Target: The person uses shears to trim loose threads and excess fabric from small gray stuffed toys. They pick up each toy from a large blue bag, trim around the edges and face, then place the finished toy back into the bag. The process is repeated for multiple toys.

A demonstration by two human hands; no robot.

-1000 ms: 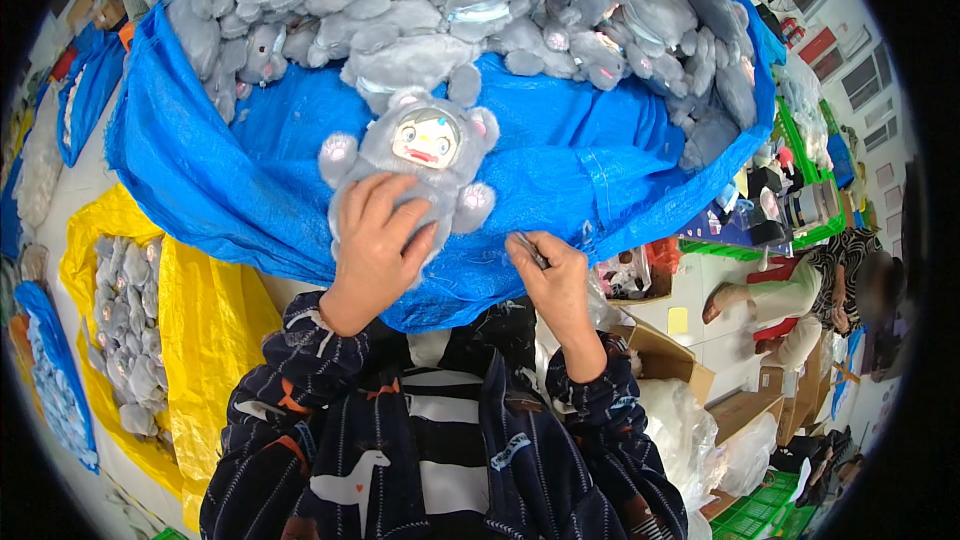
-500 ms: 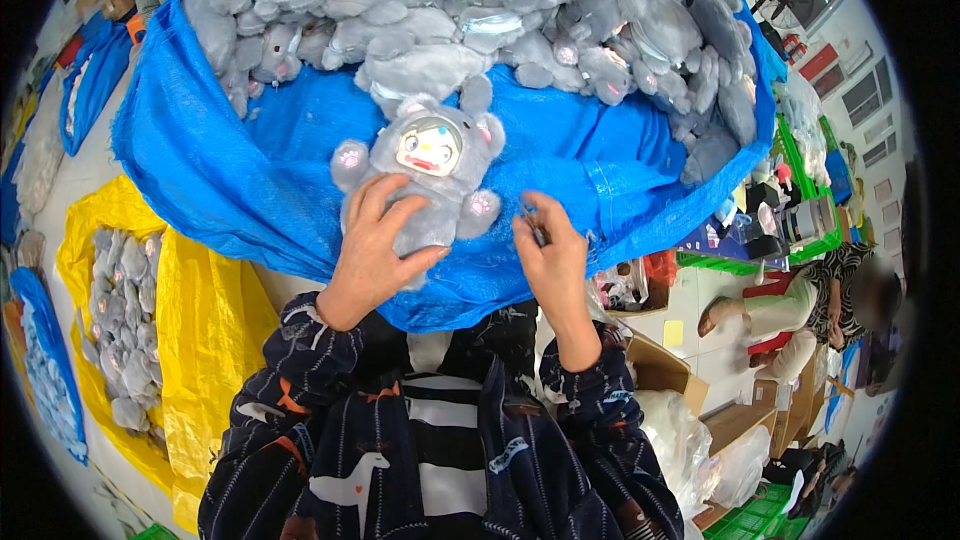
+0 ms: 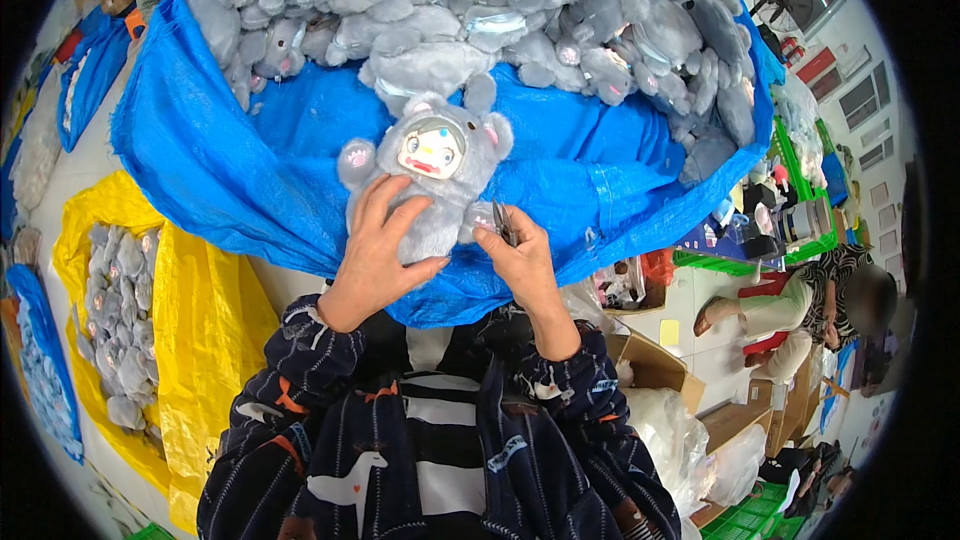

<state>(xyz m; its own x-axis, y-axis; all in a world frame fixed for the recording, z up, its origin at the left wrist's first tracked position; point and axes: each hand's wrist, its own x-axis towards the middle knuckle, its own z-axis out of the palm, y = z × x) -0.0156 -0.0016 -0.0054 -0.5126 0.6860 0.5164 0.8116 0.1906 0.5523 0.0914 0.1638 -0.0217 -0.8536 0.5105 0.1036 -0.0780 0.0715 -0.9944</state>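
Blue tarp covers the worktop, its near edge sagging just in front of the person's chest. Pile of grey plush toys crowds the far side; a bare blue strip between pile and near edge is the only open room. Yellow sack with more grey toys sits at left, boxes and green crates at right. Grey plush doll lies face-up on that strip. Left hand grips its body. Right hand pinches small metal snips, touching the doll's side.
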